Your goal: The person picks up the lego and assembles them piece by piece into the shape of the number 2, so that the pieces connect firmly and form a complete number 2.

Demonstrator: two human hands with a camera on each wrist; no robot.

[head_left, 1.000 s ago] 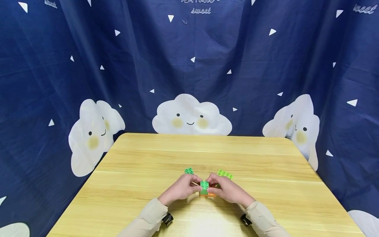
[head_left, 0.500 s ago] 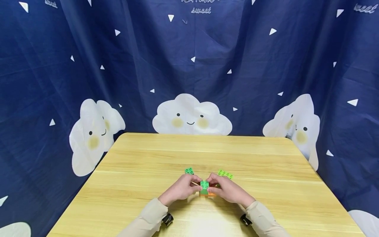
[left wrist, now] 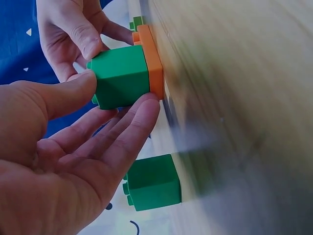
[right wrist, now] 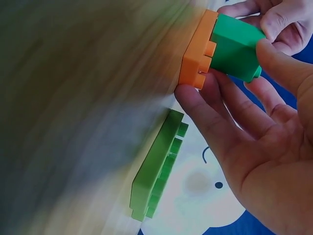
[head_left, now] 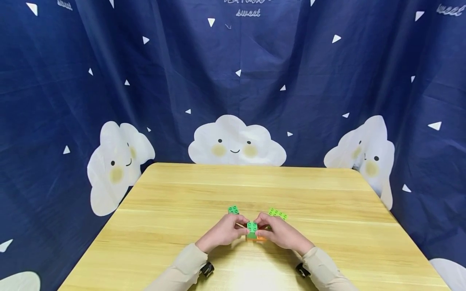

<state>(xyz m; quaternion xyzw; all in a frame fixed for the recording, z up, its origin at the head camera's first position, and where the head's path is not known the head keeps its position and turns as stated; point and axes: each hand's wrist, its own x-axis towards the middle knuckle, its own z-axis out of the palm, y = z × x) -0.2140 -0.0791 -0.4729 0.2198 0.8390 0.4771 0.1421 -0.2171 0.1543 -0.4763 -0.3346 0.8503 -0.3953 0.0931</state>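
Note:
A green building block [left wrist: 122,78] sits on one end of a flat orange building block [right wrist: 195,54], which lies on the table. From the left side, my left hand [head_left: 225,230] holds the green block between thumb and fingers, one fingertip reaching down to the orange edge. Opposite it, my right hand [head_left: 282,232] has its thumb on the upper part of the green block and a finger at the end of the orange block. Bare orange studs show on the right hand's side. The far faces of both blocks are partly hidden by fingers.
Beyond my left hand stands another green block [head_left: 233,209] on the wooden table [head_left: 174,194]. Behind my right hand lies a long light-green block [right wrist: 156,169]. A dark blue curtain [head_left: 167,81] with clouds hangs behind the table.

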